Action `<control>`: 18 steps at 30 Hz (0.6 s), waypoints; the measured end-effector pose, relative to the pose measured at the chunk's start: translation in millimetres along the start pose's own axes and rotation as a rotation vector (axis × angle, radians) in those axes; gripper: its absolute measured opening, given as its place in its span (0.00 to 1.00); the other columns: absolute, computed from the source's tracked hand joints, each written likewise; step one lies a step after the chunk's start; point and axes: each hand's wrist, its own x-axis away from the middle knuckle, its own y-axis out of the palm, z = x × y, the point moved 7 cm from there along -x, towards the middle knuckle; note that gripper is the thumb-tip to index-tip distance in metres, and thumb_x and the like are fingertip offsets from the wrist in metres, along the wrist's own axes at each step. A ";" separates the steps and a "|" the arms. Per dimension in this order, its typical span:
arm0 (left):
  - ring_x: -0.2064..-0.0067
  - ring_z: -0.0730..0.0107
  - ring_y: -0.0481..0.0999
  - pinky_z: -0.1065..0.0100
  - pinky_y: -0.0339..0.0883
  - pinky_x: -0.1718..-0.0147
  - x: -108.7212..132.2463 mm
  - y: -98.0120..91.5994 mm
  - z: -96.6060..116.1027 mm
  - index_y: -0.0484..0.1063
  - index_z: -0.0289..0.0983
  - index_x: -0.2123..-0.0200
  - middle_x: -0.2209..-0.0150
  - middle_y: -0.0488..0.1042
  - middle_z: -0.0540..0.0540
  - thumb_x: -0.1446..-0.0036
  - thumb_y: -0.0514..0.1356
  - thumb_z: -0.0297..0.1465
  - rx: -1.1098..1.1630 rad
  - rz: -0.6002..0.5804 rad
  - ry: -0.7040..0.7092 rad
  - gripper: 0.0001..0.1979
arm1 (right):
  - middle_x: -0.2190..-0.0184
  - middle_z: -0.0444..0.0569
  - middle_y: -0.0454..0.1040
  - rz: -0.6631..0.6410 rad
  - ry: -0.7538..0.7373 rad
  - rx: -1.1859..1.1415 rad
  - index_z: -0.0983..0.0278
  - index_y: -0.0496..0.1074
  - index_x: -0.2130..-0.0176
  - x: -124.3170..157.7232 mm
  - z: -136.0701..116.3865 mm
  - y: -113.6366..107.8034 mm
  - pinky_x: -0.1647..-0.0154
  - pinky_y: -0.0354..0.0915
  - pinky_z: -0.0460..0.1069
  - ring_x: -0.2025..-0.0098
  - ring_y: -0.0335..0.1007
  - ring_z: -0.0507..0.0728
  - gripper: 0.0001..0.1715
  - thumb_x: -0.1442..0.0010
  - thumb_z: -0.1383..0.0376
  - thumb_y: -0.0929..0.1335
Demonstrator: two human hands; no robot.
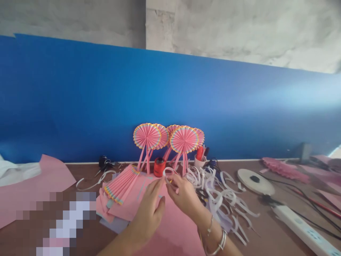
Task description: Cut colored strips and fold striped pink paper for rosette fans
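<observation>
My right hand point(183, 195) has its thumb and fingers pinched together on a thin, curled white strip point(168, 170), which loops above the fingertips. Beside it, my left hand point(150, 208) has its fingers stretched forward and its thumb apart; the fingertips come close to the strip, and whether they touch it I cannot tell. Both hands are over pink paper sheets point(170, 231). Left of them lies a pleated pink paper piece point(123, 186) with a yellow and blue edge. Behind the hands, several round pleated paper fans point(184, 139) stand upright, with a red tape roll point(160, 168) among their handles.
Curled white strips point(213, 188) are heaped at the right. A cup of pens point(199, 161) stands behind them. Farther right are a round white roll point(255, 182), a power strip point(306, 227) and cables. Keys point(106, 163) lie back left. A blue panel point(106, 99) borders the table.
</observation>
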 end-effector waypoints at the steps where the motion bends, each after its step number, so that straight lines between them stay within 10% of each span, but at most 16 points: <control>1: 0.40 0.60 0.60 0.55 0.59 0.44 -1.5 0.2 -0.5 0.52 0.43 0.38 0.42 0.62 0.42 0.41 0.48 0.23 0.005 0.011 0.008 0.28 | 0.78 0.44 0.71 -0.002 -0.018 0.024 0.63 0.68 0.65 -0.7 -5.1 2.6 0.69 0.56 0.46 0.73 0.67 0.53 0.07 0.43 0.69 0.62; 9: 0.45 0.60 0.67 0.57 0.62 0.47 4.1 -4.8 -4.3 0.62 0.40 0.45 0.47 0.69 0.40 0.41 0.49 0.25 -0.028 0.076 0.099 0.21 | 0.78 0.43 0.72 0.004 -0.062 0.105 0.62 0.68 0.63 3.4 -7.7 12.7 0.67 0.56 0.46 0.74 0.67 0.53 0.08 0.42 0.70 0.61; 18: 0.57 0.61 0.74 0.63 0.65 0.57 -8.9 -24.1 -23.4 0.67 0.39 0.71 0.63 0.76 0.45 0.43 0.54 0.40 0.248 0.105 -0.303 0.11 | 0.80 0.44 0.71 -0.137 -0.146 0.085 0.63 0.69 0.68 5.3 -18.8 9.0 0.62 0.57 0.48 0.72 0.65 0.54 0.07 0.40 0.65 0.63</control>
